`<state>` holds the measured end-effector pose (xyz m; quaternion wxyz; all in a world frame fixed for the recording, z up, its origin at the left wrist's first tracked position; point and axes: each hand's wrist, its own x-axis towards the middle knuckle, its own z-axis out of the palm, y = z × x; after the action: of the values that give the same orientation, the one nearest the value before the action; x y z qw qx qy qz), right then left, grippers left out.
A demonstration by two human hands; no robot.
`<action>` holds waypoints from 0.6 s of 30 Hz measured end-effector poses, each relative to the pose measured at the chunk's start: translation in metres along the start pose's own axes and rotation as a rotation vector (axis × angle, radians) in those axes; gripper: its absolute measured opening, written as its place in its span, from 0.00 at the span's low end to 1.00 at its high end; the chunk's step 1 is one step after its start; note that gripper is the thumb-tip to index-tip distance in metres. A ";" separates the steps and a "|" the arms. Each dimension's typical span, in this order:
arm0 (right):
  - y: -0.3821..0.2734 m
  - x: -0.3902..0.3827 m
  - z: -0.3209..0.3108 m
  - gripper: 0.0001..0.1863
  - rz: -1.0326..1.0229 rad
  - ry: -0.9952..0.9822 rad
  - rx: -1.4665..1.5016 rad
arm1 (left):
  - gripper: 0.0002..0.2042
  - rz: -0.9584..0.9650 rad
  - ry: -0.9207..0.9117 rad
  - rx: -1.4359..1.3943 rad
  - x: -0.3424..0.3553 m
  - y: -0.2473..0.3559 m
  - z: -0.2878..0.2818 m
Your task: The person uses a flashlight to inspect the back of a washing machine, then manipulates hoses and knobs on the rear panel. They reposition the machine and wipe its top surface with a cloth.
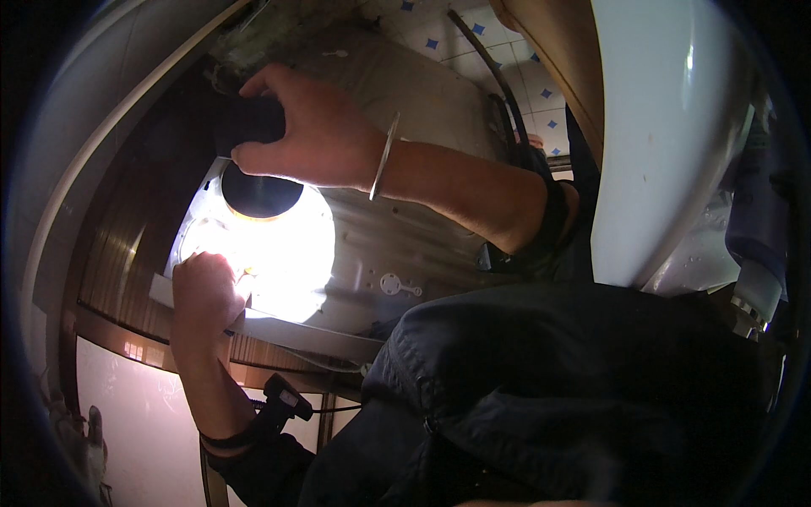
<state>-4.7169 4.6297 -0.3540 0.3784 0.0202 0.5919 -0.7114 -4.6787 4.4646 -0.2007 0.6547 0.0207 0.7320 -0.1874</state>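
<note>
Brightness bleaches the panel (pixel 291 270); left hand (pixel 205 291) is curled, right hand (pixel 317 131) spread; both grips unclear.

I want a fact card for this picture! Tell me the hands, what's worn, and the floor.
Left hand: curled, at the edge of the brightly lit surface; anything held is lost in glare
Right hand: thumb spread, near a dark round shape; grip unclear
Worn: silvery bracelet at the right wrist, black gadget near the left
Floor: pale tiles with blue diamonds
</note>
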 end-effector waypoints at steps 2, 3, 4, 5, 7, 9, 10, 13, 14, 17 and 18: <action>0.000 -0.001 0.001 0.34 -0.001 0.008 -0.047 | 0.09 -0.003 -0.037 0.004 0.003 -0.002 0.005; 0.001 -0.001 0.001 0.34 -0.011 0.019 -0.030 | 0.08 0.046 -0.005 0.003 0.005 -0.003 0.007; 0.002 -0.001 0.001 0.34 0.003 0.006 -0.018 | 0.08 0.094 0.024 0.001 0.006 -0.004 0.009; 0.003 -0.002 0.001 0.34 0.017 -0.008 -0.006 | 0.09 0.115 0.019 -0.005 0.008 -0.004 0.010; 0.005 -0.002 0.002 0.34 0.018 -0.012 -0.007 | 0.07 0.092 -0.026 0.010 0.009 -0.004 0.010; 0.006 -0.001 0.004 0.34 -0.001 0.000 0.006 | 0.05 0.010 -0.086 -0.046 0.009 -0.003 0.009; 0.007 -0.001 0.005 0.34 -0.020 0.015 0.020 | 0.05 -0.047 -0.107 -0.108 0.009 -0.004 0.009; 0.008 0.000 0.005 0.33 -0.034 0.039 0.049 | 0.04 -0.107 -0.084 -0.207 0.008 -0.007 0.011; 0.008 0.000 0.006 0.32 -0.014 0.035 0.038 | 0.04 -0.062 -0.005 -0.239 0.008 -0.010 0.014; 0.008 -0.001 0.005 0.32 -0.014 0.032 0.033 | 0.12 0.017 0.232 -0.098 0.011 -0.017 0.019; 0.008 -0.001 0.006 0.32 -0.028 0.030 0.027 | 0.14 0.051 0.328 -0.117 0.013 -0.020 0.020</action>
<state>-4.7091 4.6254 -0.3581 0.3592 0.0275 0.5880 -0.7242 -4.6668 4.4373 -0.2101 0.5312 0.0314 0.8379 -0.1217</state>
